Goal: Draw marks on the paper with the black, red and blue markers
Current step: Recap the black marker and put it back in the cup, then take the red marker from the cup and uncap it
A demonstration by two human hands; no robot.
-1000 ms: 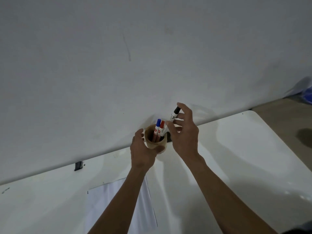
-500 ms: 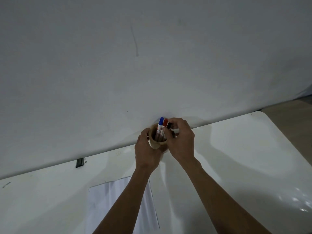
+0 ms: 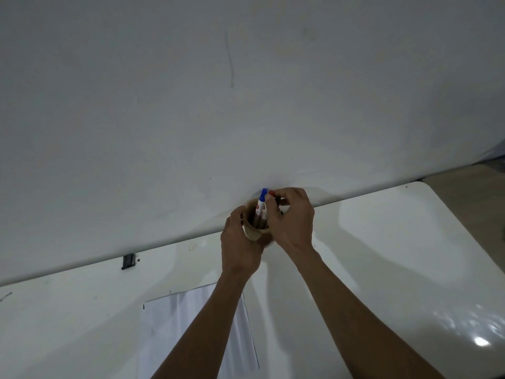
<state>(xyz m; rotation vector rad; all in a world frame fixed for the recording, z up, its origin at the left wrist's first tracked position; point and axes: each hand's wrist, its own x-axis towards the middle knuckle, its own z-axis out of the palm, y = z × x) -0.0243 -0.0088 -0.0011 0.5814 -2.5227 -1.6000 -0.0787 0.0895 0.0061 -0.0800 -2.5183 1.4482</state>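
Note:
A brown paper cup (image 3: 252, 234) stands at the table's far edge against the wall, and my left hand (image 3: 240, 248) is wrapped around its left side. The blue marker (image 3: 263, 198) stands upright in it. The red marker (image 3: 271, 192) shows only its cap tip, and my right hand (image 3: 293, 221) pinches it with thumb and fingers over the cup's right rim. A dark bit of the black marker (image 3: 278, 200) peeks out between those fingers. The white paper (image 3: 175, 326) lies on the table near me, partly under my left forearm.
The white glossy table (image 3: 382, 255) runs along a plain white wall (image 3: 246, 105). A small black clip (image 3: 128, 261) sits at the table's back edge on the left. The table's rounded right corner gives way to the floor (image 3: 470, 192).
My right hand lowered the black marker into the cup and its fingers closed at the red cap. My left hand kept hold of the cup. The camera shifted slightly.

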